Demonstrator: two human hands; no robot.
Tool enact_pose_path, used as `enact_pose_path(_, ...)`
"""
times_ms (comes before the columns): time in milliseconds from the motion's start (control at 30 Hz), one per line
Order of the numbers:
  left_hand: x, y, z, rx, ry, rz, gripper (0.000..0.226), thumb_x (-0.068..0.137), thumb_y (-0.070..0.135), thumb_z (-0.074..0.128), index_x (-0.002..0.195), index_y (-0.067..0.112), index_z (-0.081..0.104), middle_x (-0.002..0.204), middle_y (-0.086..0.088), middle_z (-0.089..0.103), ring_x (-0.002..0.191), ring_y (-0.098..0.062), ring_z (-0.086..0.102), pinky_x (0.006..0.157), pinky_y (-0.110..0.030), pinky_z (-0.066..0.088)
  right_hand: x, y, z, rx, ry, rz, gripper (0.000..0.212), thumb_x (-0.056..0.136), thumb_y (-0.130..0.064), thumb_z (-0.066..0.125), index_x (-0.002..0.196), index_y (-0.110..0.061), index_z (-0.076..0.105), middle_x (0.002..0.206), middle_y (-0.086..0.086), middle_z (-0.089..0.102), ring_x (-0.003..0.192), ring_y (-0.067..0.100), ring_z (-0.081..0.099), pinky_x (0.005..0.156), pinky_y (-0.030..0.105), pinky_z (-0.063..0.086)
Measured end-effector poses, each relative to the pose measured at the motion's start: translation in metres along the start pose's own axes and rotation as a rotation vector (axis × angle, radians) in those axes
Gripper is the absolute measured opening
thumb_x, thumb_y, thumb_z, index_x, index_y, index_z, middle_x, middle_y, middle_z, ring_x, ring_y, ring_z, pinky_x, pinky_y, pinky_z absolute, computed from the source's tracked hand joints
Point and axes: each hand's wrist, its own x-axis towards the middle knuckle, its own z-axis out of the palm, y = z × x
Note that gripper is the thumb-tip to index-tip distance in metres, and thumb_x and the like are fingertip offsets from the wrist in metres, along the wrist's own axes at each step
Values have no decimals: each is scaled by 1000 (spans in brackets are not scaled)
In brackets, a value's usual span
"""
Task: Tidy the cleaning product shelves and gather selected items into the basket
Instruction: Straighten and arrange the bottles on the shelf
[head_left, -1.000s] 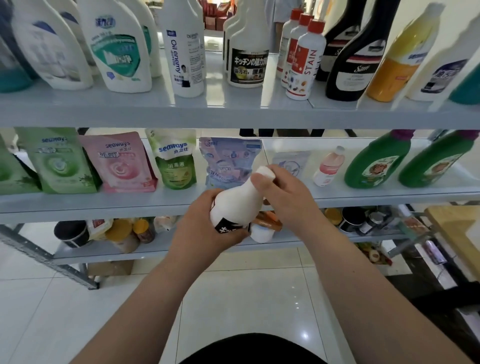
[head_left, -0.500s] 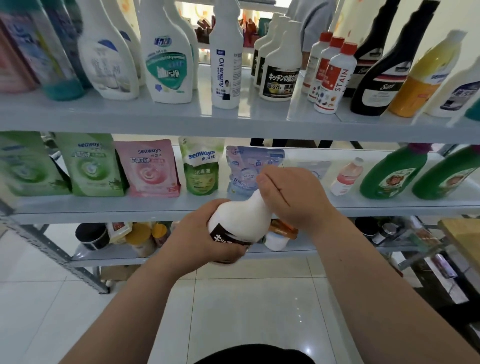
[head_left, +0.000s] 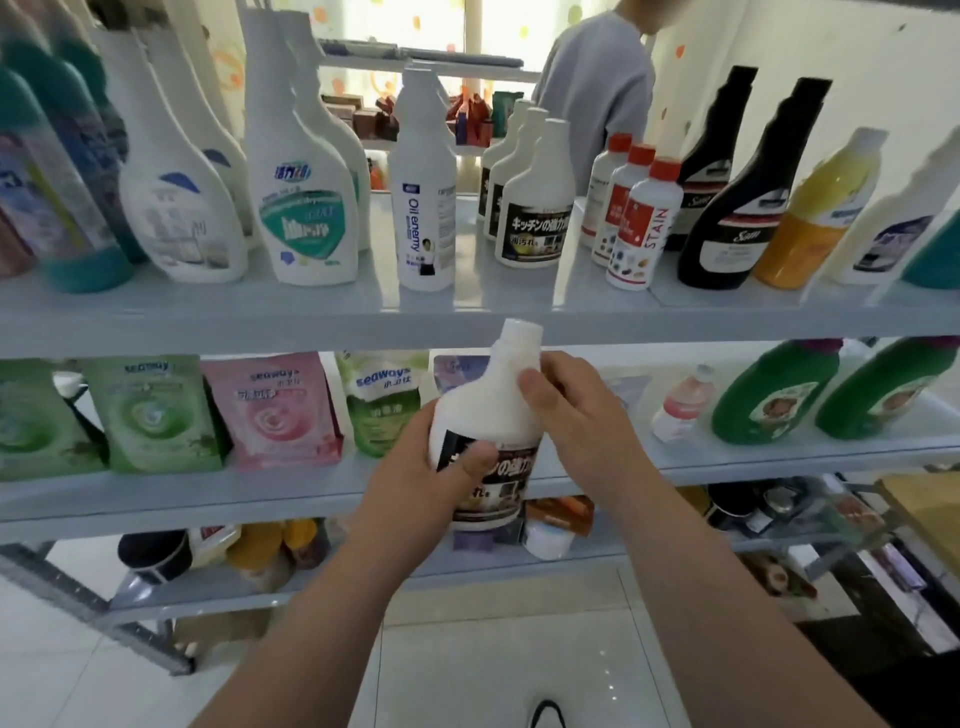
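Left hand (head_left: 415, 478) grips one white bottle (head_left: 483, 410) low on the body, thumb across the black label. Right hand (head_left: 582, 431) curls round its shoulder. Bottle upright, held in front of the middle shelf (head_left: 156, 499), cap level with the top shelf (head_left: 208, 322) edge. Top shelf: three matching bottles (head_left: 535, 218), three red-capped bottles (head_left: 644, 223), two black bottles (head_left: 727, 228). Middle shelf: two green bottles (head_left: 774, 395), one pink pouch (head_left: 270, 410).

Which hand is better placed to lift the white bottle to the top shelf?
Probably left: the left hand wraps the white bottle at its label, while the right hand only holds its shoulder near the neck.
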Motion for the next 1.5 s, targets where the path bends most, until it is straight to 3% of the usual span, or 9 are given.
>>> enact_pose_path(200, 69, 37, 23, -159, -54, -89, 54, 78, 81, 38, 120, 59, 63, 127, 15, 69, 122, -11, 63, 108, -46, 48, 33, 20, -27, 406, -34, 17, 66, 64, -64, 89, 121, -63, 55, 120, -12, 70, 118, 20, 67, 94, 44, 59)
enact_pose_path(300, 96, 60, 39, -95, -30, -35, 45, 76, 84, 29, 108, 73, 59, 108, 32, 70, 103, 9, 65, 99, -36, 52, 60, 14, -47, 406, 67, -66, 80, 62, -67, 89, 132, -59, 51, 125, -13, 68, 121, 19, 66, 95, 48, 59)
enact_pose_path(400, 128, 80, 50, -50, -21, 56, 43, 78, 81, 31, 107, 69, 60, 113, 28, 70, 107, 8, 64, 97, -37, 53, 82, 12, -62, 349, 196, -133, 86, 62, -67, 89, 137, -57, 47, 128, -15, 66, 119, 14, 66, 92, 44, 61)
enact_pose_path(533, 191, 86, 60, 65, 140, 216, 53, 94, 57, 40, 140, 34, 52, 134, 7, 60, 122, -13, 59, 109, -48, 47, 104, 12, -77, 231, 283, -196, 75, 70, -58, 81, 132, -68, 39, 134, -15, 60, 117, 7, 64, 91, 36, 61)
enact_pose_path(600, 224, 86, 64, 233, 229, 220, 56, 95, 43, 56, 147, 32, 40, 137, 7, 51, 128, -16, 52, 111, -44, 42, 113, 13, -81, 196, 294, -228, 72, 74, -52, 80, 128, -72, 37, 134, -17, 57, 117, 3, 62, 91, 29, 60)
enact_pose_path(767, 277, 86, 73, 306, 177, 118, 101, 68, 62, 75, 150, 37, 21, 134, 18, 49, 109, -6, 44, 90, -29, 35, 130, 20, -83, 119, 343, -260, 73, 78, -40, 78, 133, -57, 33, 135, -19, 52, 115, -8, 56, 85, 9, 51)
enact_pose_path(1000, 273, 80, 79, 471, 287, 106, 74, 77, 57, 68, 131, 12, 46, 125, -7, 50, 117, -25, 51, 87, -35, 41, 142, 33, -89, 33, 378, -284, 79, 79, -42, 78, 147, -36, 37, 139, -9, 49, 126, 11, 53, 103, 44, 52)
enact_pose_path(1333, 196, 56, 69, 269, 401, 216, 73, 76, 49, 75, 136, 40, 34, 117, 24, 44, 100, 10, 36, 82, -21, 38, 148, 41, -88, -13, 455, -300, 75, 76, -61, 72, 142, -53, 35, 135, -28, 42, 123, -3, 48, 98, 27, 49)
enact_pose_path(1500, 163, 53, 47, 126, 444, 237, 67, 63, 54, 78, 113, 75, 38, 116, 45, 55, 106, 16, 54, 77, 2, 40, 166, 39, -75, -58, 379, -295, 77, 87, -45, 76, 150, -39, 33, 140, -8, 46, 126, 11, 49, 98, 25, 50)
